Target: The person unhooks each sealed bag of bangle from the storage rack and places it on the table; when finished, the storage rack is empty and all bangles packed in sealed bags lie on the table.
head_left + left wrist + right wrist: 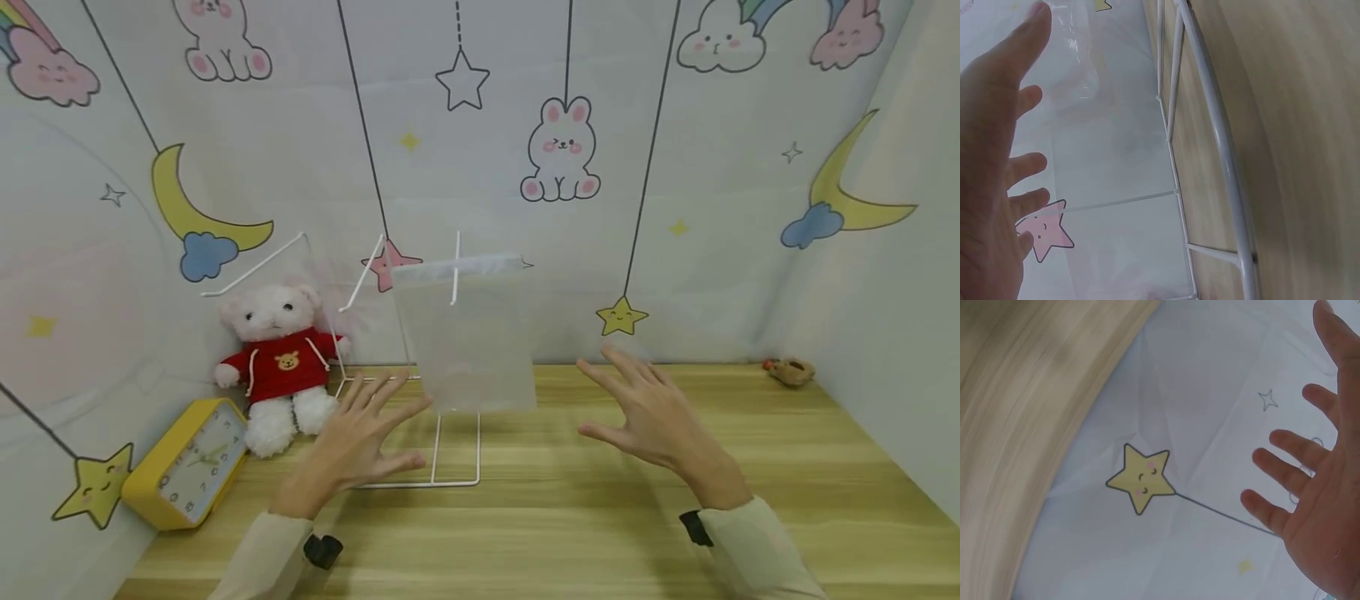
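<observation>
Translucent bag [480, 346] hangs on wire rack [478, 450].

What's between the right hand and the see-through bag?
Nothing! The head view shows a bare gap between the right hand and the see-through bag.

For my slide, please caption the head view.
Outspread left hand and right hand flank a translucent plastic bag hanging on a white wire rack.

Pale beige long sleeves [264, 557], small black blocky fittings [323, 551] at their inner edges
</observation>
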{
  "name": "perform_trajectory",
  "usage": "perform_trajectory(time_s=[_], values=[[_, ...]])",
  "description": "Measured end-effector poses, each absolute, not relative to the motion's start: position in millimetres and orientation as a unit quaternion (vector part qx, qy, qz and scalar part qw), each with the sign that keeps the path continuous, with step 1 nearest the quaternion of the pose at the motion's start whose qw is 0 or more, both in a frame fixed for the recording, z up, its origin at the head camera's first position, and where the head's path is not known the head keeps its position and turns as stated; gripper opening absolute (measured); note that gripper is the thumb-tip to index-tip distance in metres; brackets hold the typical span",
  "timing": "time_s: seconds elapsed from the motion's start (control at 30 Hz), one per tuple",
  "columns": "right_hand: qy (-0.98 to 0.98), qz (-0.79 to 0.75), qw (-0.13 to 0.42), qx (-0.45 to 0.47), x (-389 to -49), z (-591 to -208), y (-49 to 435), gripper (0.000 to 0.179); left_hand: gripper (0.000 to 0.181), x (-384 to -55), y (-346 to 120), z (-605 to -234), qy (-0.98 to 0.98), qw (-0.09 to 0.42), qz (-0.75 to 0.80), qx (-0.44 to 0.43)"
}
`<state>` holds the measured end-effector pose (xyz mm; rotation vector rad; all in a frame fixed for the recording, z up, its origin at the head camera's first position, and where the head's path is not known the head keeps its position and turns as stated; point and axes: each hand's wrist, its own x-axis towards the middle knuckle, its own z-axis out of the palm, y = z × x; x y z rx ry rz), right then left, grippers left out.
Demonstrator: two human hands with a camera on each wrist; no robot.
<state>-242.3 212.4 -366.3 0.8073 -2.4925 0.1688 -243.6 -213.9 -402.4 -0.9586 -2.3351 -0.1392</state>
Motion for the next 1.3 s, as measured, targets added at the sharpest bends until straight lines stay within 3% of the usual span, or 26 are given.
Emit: perform_trajectory(time_s=[0.3, 0.6, 0.87, 1.0, 1.3], values=[[-0.921, 0.089, 0.232, 0.3, -247.6, -361.0, 192.7, 0.071, 0.072, -243.1, -213.8, -413.7, -0.897, 0.242, -0.056, -0.366], [-0.922, 0.134, 0.2, 0.304, -262.2, -348.0, 171.5, 0.058, 0.064, -242.3, -209.9, -417.5, -0.925, 0.1, -0.052, -0.362], [-0.926, 0.185, 0.152, 0.292, -273.9, -341.2, 148.9, 0.061, 0.062, -245.5, -205.0, -414.7, -0.936, 0.028, -0.046, -0.347], [-0.924, 0.209, 0.149, 0.285, -277.6, -339.8, 141.8, 0.062, 0.06, -248.7, -199.5, -414.7, -0.934, 0.01, -0.052, -0.354], [-0.92, 0.238, 0.162, 0.264, -286.8, -347.3, 128.6, 0.064, 0.052, -251.3, -190.5, -411.8, -0.93, 0.018, -0.037, -0.365]])
